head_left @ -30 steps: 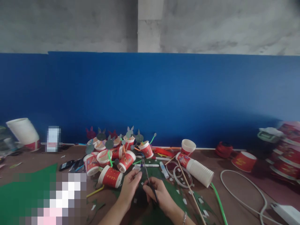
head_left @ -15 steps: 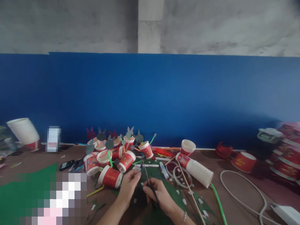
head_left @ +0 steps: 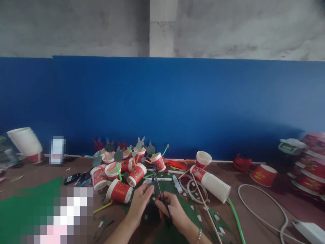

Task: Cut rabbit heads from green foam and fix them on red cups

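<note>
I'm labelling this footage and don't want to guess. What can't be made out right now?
- Left hand, head view: its own fingers hide whether anything is pinched between them.
- Scissors, head view: the right hand covers part of the handles.
- Pale object, head view: pixelation hides what it is.
- Stacked red containers, head view: blurred and cut off by the right edge.

Around my right wrist [head_left: 192, 231], toward five o'clock, I wore a slim, silvery, linked bracelet [head_left: 199, 236]. My hands [head_left: 139, 202] were bare, and so was my left forearm [head_left: 123, 229], toward seven o'clock.
</note>
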Action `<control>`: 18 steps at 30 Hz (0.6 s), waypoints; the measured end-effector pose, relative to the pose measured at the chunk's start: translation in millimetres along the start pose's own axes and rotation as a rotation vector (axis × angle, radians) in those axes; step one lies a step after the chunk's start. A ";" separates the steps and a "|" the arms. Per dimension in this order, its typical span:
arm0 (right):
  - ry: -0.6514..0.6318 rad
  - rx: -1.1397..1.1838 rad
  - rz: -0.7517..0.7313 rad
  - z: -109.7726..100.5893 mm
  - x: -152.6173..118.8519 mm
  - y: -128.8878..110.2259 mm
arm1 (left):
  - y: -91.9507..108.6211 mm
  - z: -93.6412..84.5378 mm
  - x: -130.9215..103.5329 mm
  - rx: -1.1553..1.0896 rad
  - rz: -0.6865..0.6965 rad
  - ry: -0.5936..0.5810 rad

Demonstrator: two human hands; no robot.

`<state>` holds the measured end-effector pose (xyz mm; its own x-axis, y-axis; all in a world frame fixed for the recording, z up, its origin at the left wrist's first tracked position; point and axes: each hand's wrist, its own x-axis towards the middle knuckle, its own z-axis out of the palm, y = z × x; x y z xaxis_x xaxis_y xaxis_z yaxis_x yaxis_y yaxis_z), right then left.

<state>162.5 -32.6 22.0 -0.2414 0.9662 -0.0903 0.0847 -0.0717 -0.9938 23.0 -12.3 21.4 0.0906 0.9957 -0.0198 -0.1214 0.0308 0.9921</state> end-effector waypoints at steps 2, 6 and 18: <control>0.003 0.002 -0.002 0.1 -0.4 -1.2 | 1.9 0.8 -1.8 0.002 -0.010 -0.012; -0.013 0.013 -0.003 0.0 -1.4 -1.0 | 6.7 2.4 -4.9 -0.043 0.014 0.002; -0.007 0.005 0.001 0.3 -0.4 1.5 | 9.3 1.9 -5.1 -0.053 0.018 -0.025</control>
<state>162.4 -33.1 20.6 -0.2477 0.9645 -0.0912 0.0803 -0.0734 -0.9941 23.4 -17.2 30.9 0.1124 0.9937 0.0018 -0.1757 0.0181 0.9843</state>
